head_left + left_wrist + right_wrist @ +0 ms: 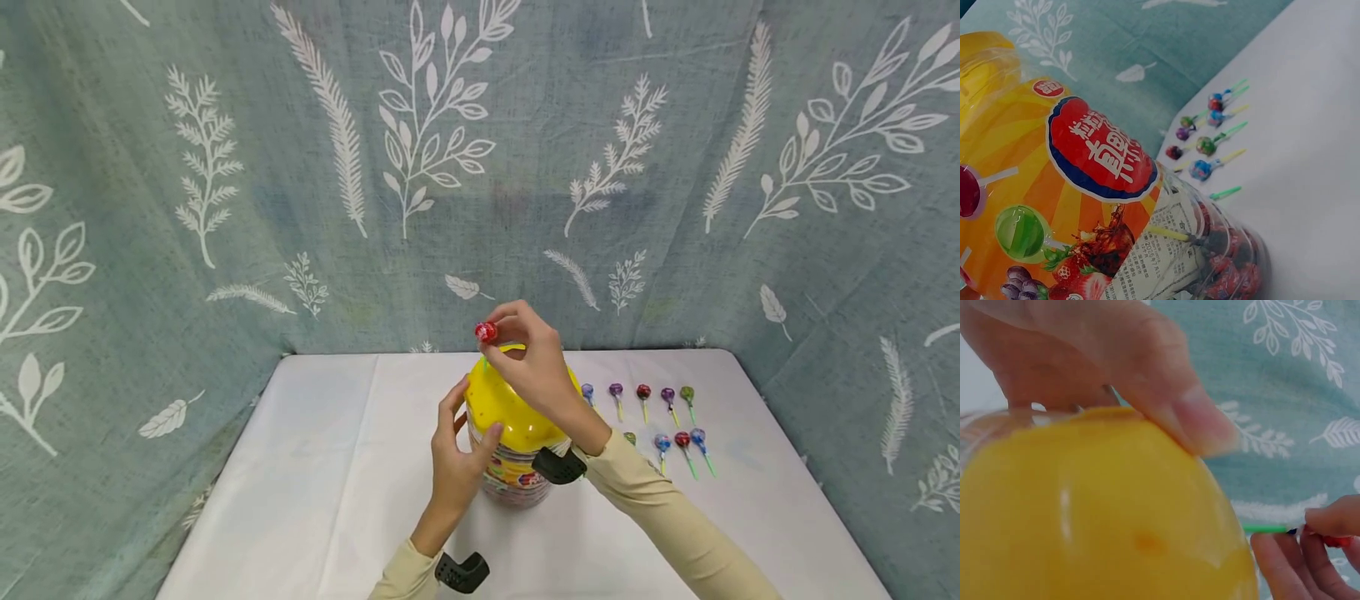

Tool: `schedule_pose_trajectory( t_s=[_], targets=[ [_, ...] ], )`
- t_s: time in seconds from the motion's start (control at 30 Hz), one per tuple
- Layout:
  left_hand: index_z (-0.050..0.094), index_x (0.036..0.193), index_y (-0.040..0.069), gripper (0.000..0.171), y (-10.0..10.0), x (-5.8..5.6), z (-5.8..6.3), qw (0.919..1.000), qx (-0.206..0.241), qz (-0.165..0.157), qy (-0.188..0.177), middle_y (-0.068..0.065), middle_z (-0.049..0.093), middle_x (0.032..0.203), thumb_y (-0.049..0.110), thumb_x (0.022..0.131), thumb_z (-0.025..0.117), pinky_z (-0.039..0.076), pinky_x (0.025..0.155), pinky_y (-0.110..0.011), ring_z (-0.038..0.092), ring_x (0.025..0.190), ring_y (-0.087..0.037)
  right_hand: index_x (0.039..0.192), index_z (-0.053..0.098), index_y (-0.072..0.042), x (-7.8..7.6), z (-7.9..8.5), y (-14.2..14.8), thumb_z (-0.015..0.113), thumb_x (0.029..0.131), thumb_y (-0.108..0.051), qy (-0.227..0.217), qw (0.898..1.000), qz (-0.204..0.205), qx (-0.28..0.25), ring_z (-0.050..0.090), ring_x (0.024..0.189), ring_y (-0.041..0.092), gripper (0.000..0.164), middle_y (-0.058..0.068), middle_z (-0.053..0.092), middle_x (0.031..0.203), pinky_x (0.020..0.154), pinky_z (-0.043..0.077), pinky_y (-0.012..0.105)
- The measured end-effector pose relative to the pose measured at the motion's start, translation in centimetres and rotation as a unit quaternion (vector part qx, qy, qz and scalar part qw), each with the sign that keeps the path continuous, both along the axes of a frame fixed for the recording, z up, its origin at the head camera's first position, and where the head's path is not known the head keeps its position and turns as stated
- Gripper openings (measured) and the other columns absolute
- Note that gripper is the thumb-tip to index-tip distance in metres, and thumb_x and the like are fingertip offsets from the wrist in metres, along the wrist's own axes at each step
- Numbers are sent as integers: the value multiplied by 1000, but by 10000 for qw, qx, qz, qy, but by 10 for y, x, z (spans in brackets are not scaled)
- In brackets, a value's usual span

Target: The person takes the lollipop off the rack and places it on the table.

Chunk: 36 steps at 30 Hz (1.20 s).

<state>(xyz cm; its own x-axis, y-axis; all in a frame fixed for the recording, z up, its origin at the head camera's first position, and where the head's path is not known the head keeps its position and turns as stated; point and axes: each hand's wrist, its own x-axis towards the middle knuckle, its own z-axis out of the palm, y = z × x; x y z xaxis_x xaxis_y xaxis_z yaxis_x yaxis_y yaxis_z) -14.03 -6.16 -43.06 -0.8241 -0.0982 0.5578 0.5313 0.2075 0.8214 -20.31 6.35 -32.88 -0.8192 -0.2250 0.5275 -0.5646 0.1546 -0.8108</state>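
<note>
A clear plastic candy jar (517, 487) with a yellow lid (506, 408) stands in the middle of the table; its printed label (1104, 150) fills much of the left wrist view. My left hand (456, 462) grips the jar's upper left side, thumb towards the front and fingers behind. Over the lid, my right hand (536, 362) pinches a red-wrapped lollipop (486, 332) with a green stick. In the right wrist view that green stick (1266, 529) shows beyond the lid's edge. Wrapped lollipops (1235, 275) are visible through the jar's lower wall.
To the right of the jar, lollipops lie in two rough rows, among them a dark red one (643, 392), a green one (687, 393) and a blue one (699, 437). A white cloth covers the table (315, 467). A leaf-patterned curtain (510, 167) hangs behind and at both sides.
</note>
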Motion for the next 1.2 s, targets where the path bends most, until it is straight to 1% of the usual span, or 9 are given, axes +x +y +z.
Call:
schedule_pose_trajectory(
  t_s=[0.1, 0.2, 0.33, 0.53, 0.67, 0.77, 1.0, 1.2],
  targets=[
    [38, 138, -1, 64, 0, 0, -1, 10000, 8, 6, -36, -11, 46, 140, 6, 81, 67, 40, 96, -56, 42, 127, -27, 110, 53, 5, 10, 12, 7, 66, 83, 7, 70, 9998, 132, -109, 65, 87, 32, 30, 20, 66, 96, 72, 56, 39],
    [38, 138, 0, 63, 0, 0, -1, 10000, 17, 10, -72, -10, 45, 140, 6, 82, 67, 39, 96, -56, 41, 128, -27, 108, 53, 8, 19, 25, 14, 65, 82, 10, 162, 9997, 164, -96, 64, 85, 35, 29, 24, 65, 94, 72, 56, 40],
    [38, 138, 1, 63, 0, 0, 0, 9999, 17, 24, -111, -9, 45, 141, 6, 82, 67, 39, 97, -56, 41, 128, -28, 107, 53, 7, 23, 31, 24, 65, 81, 11, 250, 9997, 82, 7, 64, 83, 35, 29, 23, 65, 93, 69, 57, 40],
    [38, 138, 1, 63, 0, 0, -1, 9999, 24, 0, -118, -10, 45, 141, 6, 82, 66, 39, 96, -55, 40, 128, -27, 108, 53, 7, 26, 31, 38, 65, 81, 11, 181, 9998, 51, -15, 64, 82, 35, 30, 24, 65, 94, 68, 57, 36],
    [38, 138, 1, 63, 0, -1, -1, 10000, -3, 9, -46, -11, 45, 140, 7, 81, 66, 40, 95, -57, 41, 127, -27, 108, 53, 6, 29, 30, 46, 66, 80, 11, 58, 10000, -7, -54, 64, 81, 34, 31, 22, 65, 93, 68, 57, 32],
    [38, 138, 1, 63, 0, -1, -2, 10000, 1, 21, -26, -11, 45, 140, 8, 81, 66, 40, 94, -57, 42, 127, -26, 109, 53, 7, 31, 29, 51, 66, 80, 12, 47, 10000, -37, -44, 64, 79, 33, 32, 21, 65, 93, 66, 57, 30],
    [39, 138, 1, 64, 0, -2, -2, 10000, 62, -59, -41, -9, 45, 140, 8, 81, 65, 40, 94, -57, 41, 128, -24, 110, 52, 9, 35, 27, 65, 65, 78, 15, -18, 9999, -65, -83, 62, 76, 29, 35, 24, 63, 92, 60, 57, 32],
    [39, 138, 1, 64, 0, -1, -1, 10000, 65, -33, -34, -9, 45, 141, 8, 80, 65, 40, 94, -57, 41, 128, -25, 111, 52, 10, 39, 24, 76, 65, 79, 15, -114, 9998, -186, -26, 63, 77, 28, 35, 23, 63, 94, 64, 56, 30]
  ],
)
